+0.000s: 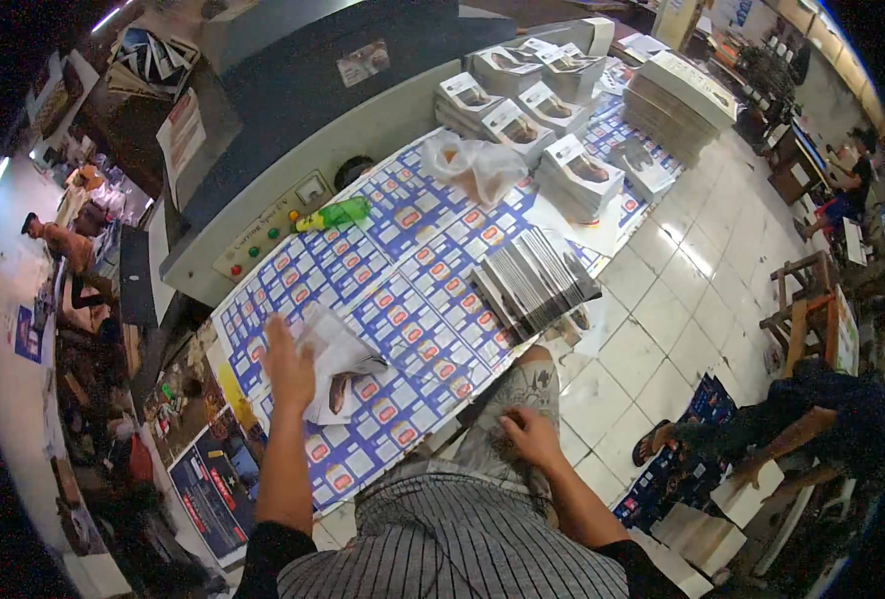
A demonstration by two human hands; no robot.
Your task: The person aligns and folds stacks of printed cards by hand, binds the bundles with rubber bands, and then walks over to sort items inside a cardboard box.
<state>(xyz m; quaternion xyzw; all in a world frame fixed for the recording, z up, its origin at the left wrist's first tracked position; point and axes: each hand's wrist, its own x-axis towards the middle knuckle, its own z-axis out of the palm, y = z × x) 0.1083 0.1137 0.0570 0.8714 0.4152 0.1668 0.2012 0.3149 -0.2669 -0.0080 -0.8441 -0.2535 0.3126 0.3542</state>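
Note:
My left hand [288, 367] is open, its fingers stretched out and slightly blurred, at the left edge of a thin white booklet [341, 344]. Part of a dark picture shows at the booklet's lower corner, and its pages look partly raised. It lies on a table covered with blue, white and red printed sheets [403, 285]. Loosely curled, my right hand [532, 436] rests by my thigh with nothing visible in it. To the right, a row of booklets [534, 285] leans over at the table's edge, spines packed together.
Booklet stacks [577, 175] stand at the far end, beside a taller pile [677, 100]. A clear plastic bag [472, 168] and a green bottle [335, 214] lie near the grey machine's button panel [263, 240]. At right, a person [812, 439] bends over paper blocks near a wooden stool [802, 309].

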